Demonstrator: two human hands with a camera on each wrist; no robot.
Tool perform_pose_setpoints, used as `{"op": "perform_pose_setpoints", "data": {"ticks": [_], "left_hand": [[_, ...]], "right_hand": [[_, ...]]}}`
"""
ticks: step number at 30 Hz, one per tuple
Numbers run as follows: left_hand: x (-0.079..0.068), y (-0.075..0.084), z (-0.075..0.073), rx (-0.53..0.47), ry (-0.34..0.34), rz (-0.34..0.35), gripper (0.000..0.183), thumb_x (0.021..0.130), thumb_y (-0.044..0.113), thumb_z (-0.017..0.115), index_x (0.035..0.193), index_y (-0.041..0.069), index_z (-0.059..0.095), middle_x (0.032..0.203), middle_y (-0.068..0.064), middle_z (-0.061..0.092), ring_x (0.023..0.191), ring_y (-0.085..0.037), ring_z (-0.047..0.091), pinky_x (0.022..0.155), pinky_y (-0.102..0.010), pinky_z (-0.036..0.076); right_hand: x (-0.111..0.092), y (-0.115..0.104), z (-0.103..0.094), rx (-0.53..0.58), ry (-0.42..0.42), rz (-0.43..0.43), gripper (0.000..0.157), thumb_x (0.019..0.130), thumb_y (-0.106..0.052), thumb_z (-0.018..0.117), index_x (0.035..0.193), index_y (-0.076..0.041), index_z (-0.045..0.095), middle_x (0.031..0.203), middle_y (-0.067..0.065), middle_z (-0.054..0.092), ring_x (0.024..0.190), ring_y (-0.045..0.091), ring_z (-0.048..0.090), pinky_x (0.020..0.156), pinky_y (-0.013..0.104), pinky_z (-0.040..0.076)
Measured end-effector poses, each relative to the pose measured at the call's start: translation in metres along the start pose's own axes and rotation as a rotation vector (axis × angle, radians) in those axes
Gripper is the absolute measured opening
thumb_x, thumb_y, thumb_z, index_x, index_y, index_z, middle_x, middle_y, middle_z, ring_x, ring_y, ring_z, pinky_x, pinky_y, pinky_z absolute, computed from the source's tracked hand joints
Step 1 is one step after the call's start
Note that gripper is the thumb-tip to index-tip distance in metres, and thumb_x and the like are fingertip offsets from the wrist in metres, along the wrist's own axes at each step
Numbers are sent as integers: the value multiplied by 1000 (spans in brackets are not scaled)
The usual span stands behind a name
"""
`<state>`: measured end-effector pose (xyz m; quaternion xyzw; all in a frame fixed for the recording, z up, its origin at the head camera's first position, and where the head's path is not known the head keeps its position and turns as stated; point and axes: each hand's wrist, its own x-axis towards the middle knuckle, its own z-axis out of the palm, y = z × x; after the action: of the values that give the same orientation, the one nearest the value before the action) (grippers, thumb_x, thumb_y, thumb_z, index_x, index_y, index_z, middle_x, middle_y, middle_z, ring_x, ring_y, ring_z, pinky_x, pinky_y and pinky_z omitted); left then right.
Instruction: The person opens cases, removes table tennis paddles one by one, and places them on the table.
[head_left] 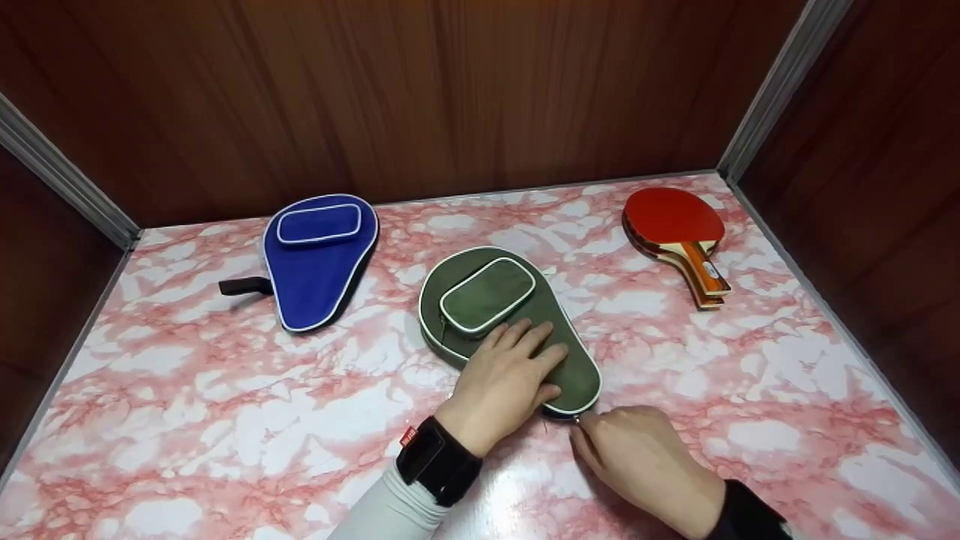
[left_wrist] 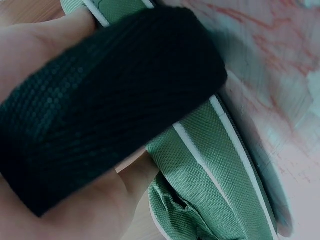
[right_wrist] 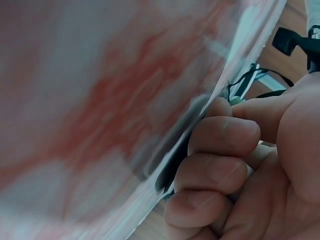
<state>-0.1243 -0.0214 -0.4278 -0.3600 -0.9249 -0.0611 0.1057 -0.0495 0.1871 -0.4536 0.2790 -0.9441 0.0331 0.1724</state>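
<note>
A green table tennis bat case (head_left: 577,367) with white piping lies on the table, its narrow end towards the person. My left hand (head_left: 501,382) rests on its front with the fingers spread, just below the case's pocket (head_left: 489,295). In the left wrist view a black wrist strap (left_wrist: 115,95) hides much of that hand, and the green fabric (left_wrist: 210,135) shows beside it. My right hand (head_left: 641,457) pinches the zipper pull (head_left: 577,421) at the narrow end. Its fingers (right_wrist: 225,135) are curled in the right wrist view, where the pull is mostly hidden.
A blue bat case (head_left: 315,274) with a black strap (head_left: 246,286) lies at the back left. Two table tennis bats, the upper one a red bat (head_left: 673,216), lie stacked at the back right. Brown panels (head_left: 450,97) wall the marbled table (head_left: 262,427) at the back and sides.
</note>
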Motion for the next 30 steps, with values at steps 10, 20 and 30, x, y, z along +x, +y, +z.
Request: {"op": "perform_pose_setpoints", "data": {"ticks": [10,20,30], "left_hand": [[0,-1,-1,-20,-20,0,52,103,45,75,148,22,67,162,-9,57,150,-33,52,123,-48,40],[0,-2,-2,-26,-18,5,50,104,43,75,149,21,67,162,-9,57,150,-33,52,123,-48,40],[0,-3,-1,-55,-12,9,50,104,41,76,148,19,68,161,-11,58,150,-34,52,125,-49,39]], "right_hand": [[10,-16,3,-8,-17,-1,38,96,-22,79,65,-18,56,53,-1,54,49,21,59,48,41,45],[19,-23,4,-12,-6,-48,36,91,-20,81,66,-18,55,53,-2,54,46,21,55,44,41,39],[25,-29,11,-67,78,-57,39,93,-24,82,64,-19,56,51,-1,53,45,20,56,42,38,40]]}}
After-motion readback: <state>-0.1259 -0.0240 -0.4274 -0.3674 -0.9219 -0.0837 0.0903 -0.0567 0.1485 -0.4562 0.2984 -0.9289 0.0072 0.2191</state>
